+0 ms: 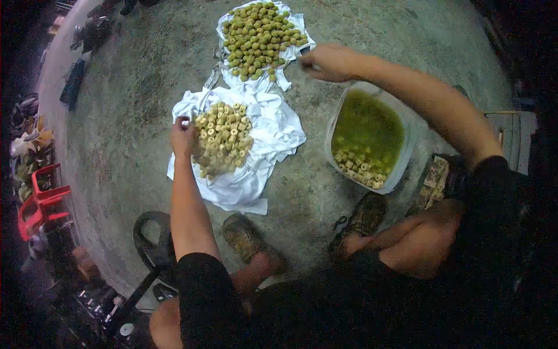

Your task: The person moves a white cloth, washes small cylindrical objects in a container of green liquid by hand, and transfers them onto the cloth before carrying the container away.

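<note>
On crumpled cloth (273,131), left hand (183,138) among pale rings (224,139); right hand (330,61) curled; fingers' hold unclear.

Open floor (407,35) top right; tub (408,166) and white cloth (279,131) apparently block centre.

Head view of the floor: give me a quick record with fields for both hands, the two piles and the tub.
left hand: at the left edge of the pale ring pieces, touching them; grip unclear
right hand: fingers curled, beside the green fruit pile; unclear whether it holds anything
pale ring pieces: heaped on a white cloth
green fruit pile: on a second white cloth, farther away
tub: green liquid, pale pieces at its near end
surface: concrete floor
</note>
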Demonstrator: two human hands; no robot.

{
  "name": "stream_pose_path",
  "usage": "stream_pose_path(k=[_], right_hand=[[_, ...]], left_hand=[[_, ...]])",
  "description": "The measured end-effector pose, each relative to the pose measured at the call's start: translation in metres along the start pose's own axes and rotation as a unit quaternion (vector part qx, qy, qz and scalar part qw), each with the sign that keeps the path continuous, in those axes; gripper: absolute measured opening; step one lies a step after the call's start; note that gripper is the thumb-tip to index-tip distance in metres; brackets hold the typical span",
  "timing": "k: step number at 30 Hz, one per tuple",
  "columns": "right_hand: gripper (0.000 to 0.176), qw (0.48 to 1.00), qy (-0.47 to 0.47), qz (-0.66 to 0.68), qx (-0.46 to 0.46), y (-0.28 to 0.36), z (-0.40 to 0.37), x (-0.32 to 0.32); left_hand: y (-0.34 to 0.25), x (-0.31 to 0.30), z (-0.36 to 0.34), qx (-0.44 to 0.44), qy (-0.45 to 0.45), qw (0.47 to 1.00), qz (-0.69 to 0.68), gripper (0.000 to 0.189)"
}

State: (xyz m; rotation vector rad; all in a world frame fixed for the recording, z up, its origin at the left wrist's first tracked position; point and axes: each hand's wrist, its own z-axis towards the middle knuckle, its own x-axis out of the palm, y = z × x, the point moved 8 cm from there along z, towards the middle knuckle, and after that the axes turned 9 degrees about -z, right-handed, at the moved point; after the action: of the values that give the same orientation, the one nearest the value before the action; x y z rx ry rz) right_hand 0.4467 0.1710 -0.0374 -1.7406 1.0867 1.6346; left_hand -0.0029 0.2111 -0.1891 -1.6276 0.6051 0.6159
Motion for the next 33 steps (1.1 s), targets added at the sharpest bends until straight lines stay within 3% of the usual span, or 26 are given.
stream_pose_path(k=[2,4,5,8,11,14,15,18,19,21,22,23,24,26,28,31,33], right_hand=[[0.020,0.995,0.083,0.004,0.057,-0.011,-0.054,-0.001],[0.018,0.992,0.065,0.038,0.104,-0.025,-0.108,0.004],[0.019,0.987,0.043,0.075,0.138,-0.029,-0.133,0.006],[0.021,0.950,-0.024,0.200,0.239,-0.044,-0.197,0.035],[0.027,0.903,-0.062,0.291,0.310,-0.040,-0.250,0.096],[0.026,0.846,-0.040,0.369,0.383,-0.015,-0.275,0.147],[0.028,0.883,0.015,0.278,0.379,-0.002,-0.273,0.140],[0.037,0.939,-0.022,0.075,0.336,0.010,-0.275,0.155],[0.041,0.935,-0.021,0.045,0.350,0.010,-0.275,0.163],[0.050,0.926,-0.016,-0.016,0.376,0.007,-0.265,0.174],[0.053,0.924,-0.003,0.025,0.382,0.007,-0.260,0.185],[0.057,0.918,0.013,0.065,0.392,0.010,-0.257,0.196],[0.060,0.907,0.032,0.102,0.408,0.013,-0.260,0.206],[0.063,0.907,0.163,0.132,0.366,0.025,-0.262,0.230],[0.064,0.892,0.203,0.179,0.364,0.039,-0.266,0.223],[0.064,0.908,0.090,0.186,0.365,0.054,-0.263,0.220],[0.062,0.923,0.010,0.164,0.349,0.069,-0.252,0.205]], left_hand=[[0.021,-0.008,0.005,-0.009,0.001,0.996,-0.084,0.029],[0.034,-0.014,0.016,-0.013,0.000,0.985,-0.170,0.030],[0.043,-0.016,0.012,-0.127,-0.012,0.969,-0.213,0.029],[0.070,-0.014,0.015,-0.180,-0.003,0.916,-0.357,0.035],[0.060,-0.030,0.010,-0.128,0.009,0.956,-0.264,0.044],[0.040,-0.048,-0.005,-0.151,-0.009,0.985,-0.084,0.049],[0.038,-0.060,0.000,-0.108,0.008,0.994,0.001,0.050],[0.033,-0.075,0.020,0.085,-0.007,0.980,0.181,0.049],[-0.030,-0.068,-0.009,0.082,0.019,0.978,0.191,0.040],[-0.089,-0.030,-0.037,0.113,0.096,0.984,0.103,0.035],[-0.100,-0.014,-0.043,0.127,0.135,0.981,0.055,0.033],[-0.103,0.005,-0.042,0.114,0.181,0.972,0.097,0.031],[-0.102,0.014,-0.044,0.144,0.172,0.961,0.162,0.031],[-0.095,0.031,-0.053,0.215,0.157,0.924,0.273,0.031],[-0.116,0.040,-0.058,0.173,0.146,0.906,0.358,0.028],[-0.192,0.049,-0.092,0.237,0.055,0.935,0.260,0.022],[-0.223,0.081,-0.107,0.260,0.095,0.949,0.149,0.019]])
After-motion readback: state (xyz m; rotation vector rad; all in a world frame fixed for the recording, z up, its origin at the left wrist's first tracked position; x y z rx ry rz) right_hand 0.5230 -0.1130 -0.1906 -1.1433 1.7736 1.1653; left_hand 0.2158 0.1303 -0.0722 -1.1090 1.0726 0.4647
